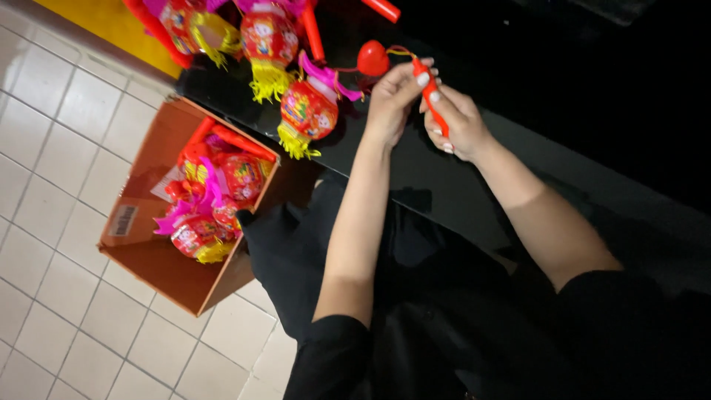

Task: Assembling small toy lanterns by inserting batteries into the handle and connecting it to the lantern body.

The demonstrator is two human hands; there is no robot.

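Observation:
My right hand (458, 122) grips a thin red stick (429, 92) that runs diagonally through its fingers. My left hand (395, 96) pinches the stick's upper end, where a yellow cord leads to a small red heart-shaped piece (372, 58). Both hands hover above a black table (415, 170). A red toy lantern (309, 111) with a yellow tassel and pink trim lies on the table just left of my left hand.
More red lanterns (266, 37) with yellow tassels lie at the table's far left end. An open cardboard box (148, 252) on the tiled floor (52, 148) holds several lanterns (215, 192) and red sticks. A yellow surface (111, 22) borders the top left.

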